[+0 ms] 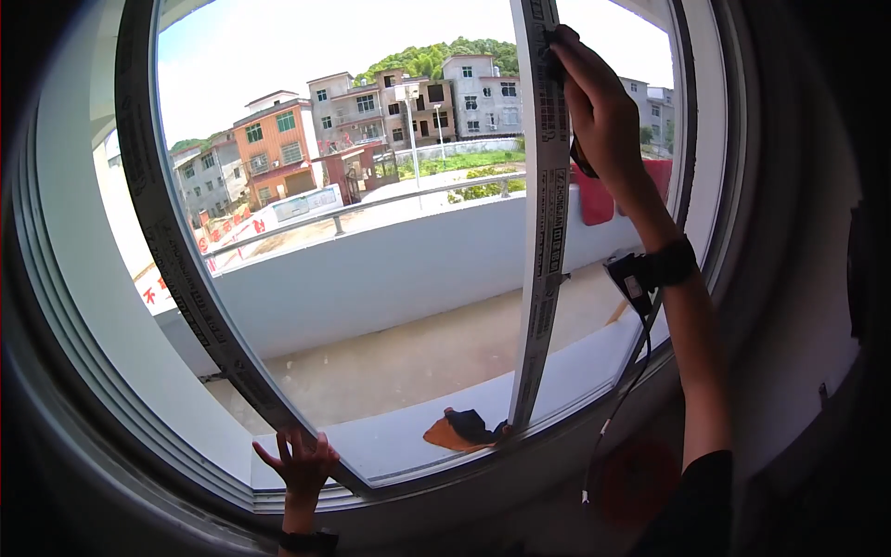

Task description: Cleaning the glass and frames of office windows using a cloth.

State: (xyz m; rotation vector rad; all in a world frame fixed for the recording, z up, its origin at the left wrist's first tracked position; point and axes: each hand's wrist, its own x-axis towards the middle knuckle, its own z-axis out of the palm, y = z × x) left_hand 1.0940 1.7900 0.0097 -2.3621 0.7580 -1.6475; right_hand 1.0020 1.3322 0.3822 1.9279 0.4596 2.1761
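A sliding window sash [546, 230] with printed protective film on its frame stands before me. My right hand [598, 104] is raised to its right upright, high up, with a dark cloth [555, 59] pressed between the fingers and the frame. Low on the left upright [240, 376], my left hand [299, 456] rests against the film with its fingers spread. An orange and black cloth [463, 430] lies on the sill near the foot of the right upright. A dark device [630, 275] with a hanging cable is strapped at my right wrist.
The window's bottom track [306, 500] and left side tracks [62, 292] surround the sash. Outside are a white balcony wall [390, 264] with a metal railing [418, 191], a red plastic object [595, 198] at the right, and buildings beyond.
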